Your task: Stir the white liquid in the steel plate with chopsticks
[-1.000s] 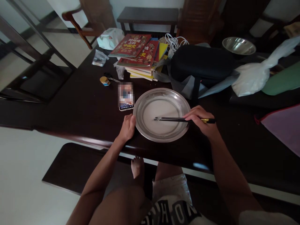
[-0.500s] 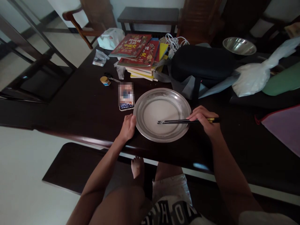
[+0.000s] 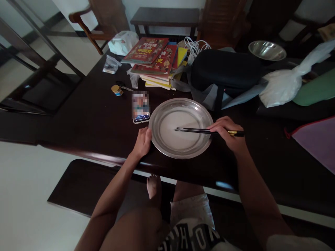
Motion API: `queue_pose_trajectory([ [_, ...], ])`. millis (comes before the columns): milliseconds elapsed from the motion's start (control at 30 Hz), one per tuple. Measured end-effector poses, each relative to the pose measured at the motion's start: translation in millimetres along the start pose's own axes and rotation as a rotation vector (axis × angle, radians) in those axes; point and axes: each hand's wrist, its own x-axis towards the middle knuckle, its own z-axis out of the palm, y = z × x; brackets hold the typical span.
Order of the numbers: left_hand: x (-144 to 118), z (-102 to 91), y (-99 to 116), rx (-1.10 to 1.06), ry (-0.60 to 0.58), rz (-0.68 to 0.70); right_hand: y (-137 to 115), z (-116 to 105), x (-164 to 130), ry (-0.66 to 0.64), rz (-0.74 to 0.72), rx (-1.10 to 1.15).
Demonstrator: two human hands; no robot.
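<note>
While the right hand [image 3: 228,134] has its fingers clamped on slim black chopsticks with gold bands [image 3: 193,130], their tips dip into milky white liquid [image 3: 175,120] inside a round, shiny metal basin [image 3: 155,139] at the dark wooden worktop's [image 3: 86,122] near edge. The left hand [image 3: 143,142] touches the basin's left rim, its fingers curled; whether they grip it I cannot tell. Yellow characters on the upper red paperback book [image 3: 146,50] read "中国史". Black-and-white shirt lettering [image 3: 197,235] shows "HON". Print on the small gold-lidded jar [image 3: 117,90] is too small to read.
</note>
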Motion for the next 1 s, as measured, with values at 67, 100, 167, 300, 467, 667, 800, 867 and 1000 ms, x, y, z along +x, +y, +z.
queue_pose_trajectory([
  [67,0.1,0.0,0.7,-0.004,0.000,-0.003,-0.7,-0.3,-0.3,0.028,0.017,0.030],
  [100,0.2,0.0,1.1,-0.006,0.003,-0.004,-1.1,-0.4,-0.5,0.026,0.024,0.047],
  [167,0.3,-0.1,1.6,-0.008,0.008,-0.004,-1.5,-0.1,-0.8,-0.010,0.022,0.058],
  [300,0.3,-0.4,0.8,0.005,0.007,-0.001,-0.8,-0.5,-0.4,-0.005,0.009,0.013],
  [467,0.3,-0.4,0.0,-0.007,-0.001,0.004,-1.3,-0.1,-0.3,-0.010,0.027,0.037],
  [667,0.3,-0.7,1.7,-0.028,0.004,-0.028,-0.8,-0.8,-1.3,0.010,0.023,0.036],
  [800,0.0,-0.5,1.9,-0.034,0.006,-0.034,-0.1,-0.2,-1.8,-0.045,0.023,0.074],
  [867,0.1,-0.4,1.7,-0.031,0.011,-0.030,-0.8,-0.3,-1.9,-0.059,0.036,0.046],
  [1000,0.0,-0.7,1.5,-0.017,0.008,-0.015,-2.7,-2.0,-2.4,0.045,0.081,0.035],
])
